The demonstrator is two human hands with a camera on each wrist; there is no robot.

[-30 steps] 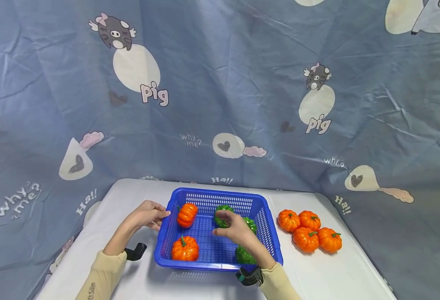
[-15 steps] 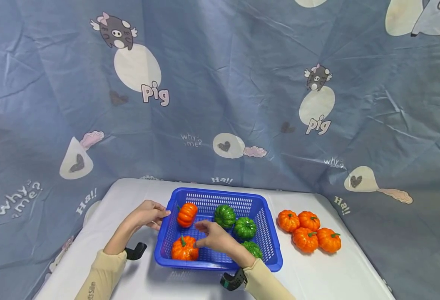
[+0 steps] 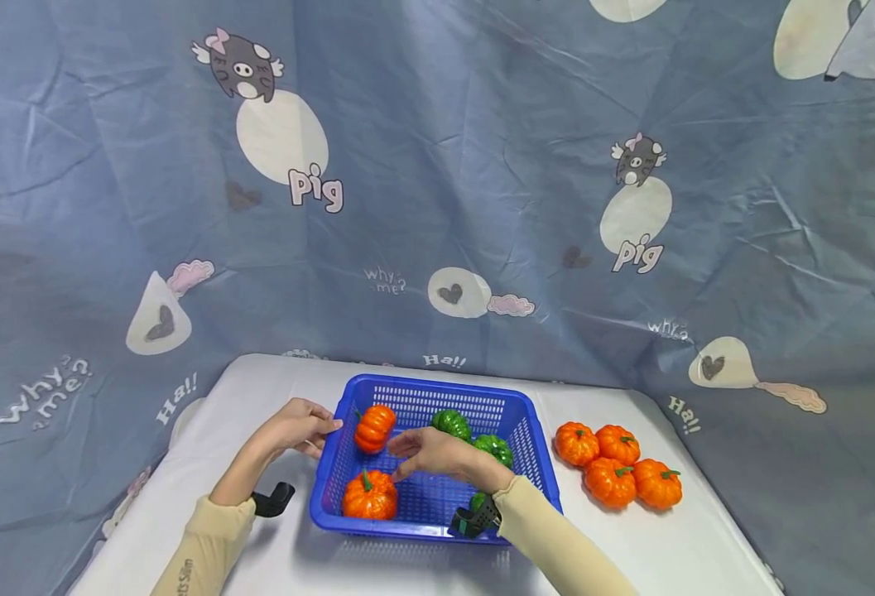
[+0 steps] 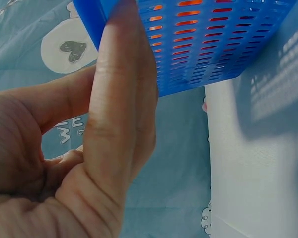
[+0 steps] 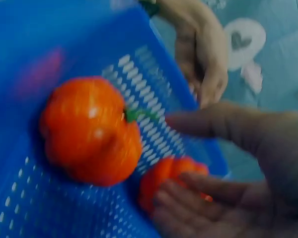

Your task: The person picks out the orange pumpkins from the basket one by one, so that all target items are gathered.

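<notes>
My left hand (image 3: 295, 426) holds the left rim of a blue plastic basket (image 3: 437, 384); in the left wrist view its fingers (image 4: 116, 99) lie along the outer wall. Over the basket hovers my right hand (image 3: 433, 455), fingers spread apart and nothing between them. Its fingertips are near a small orange pumpkin (image 3: 370, 497) at the front left. A second orange pumpkin (image 3: 374, 429) lies on its side behind that one. In the right wrist view, thumb and fingers appear beside an orange pumpkin (image 5: 92, 131) with a green stem; contact cannot be told.
Green pumpkins (image 3: 452, 424) sit in the basket's right part, partly hidden by my right arm. Several orange pumpkins (image 3: 611, 483) are grouped on the white table (image 3: 653, 563), right of the basket. A blue patterned cloth (image 3: 437, 165) hangs behind.
My right hand has moved left, from above the green pumpkins to beside the front orange pumpkin, and its forearm has swung across the basket's right side. The left hand stays on the rim.
</notes>
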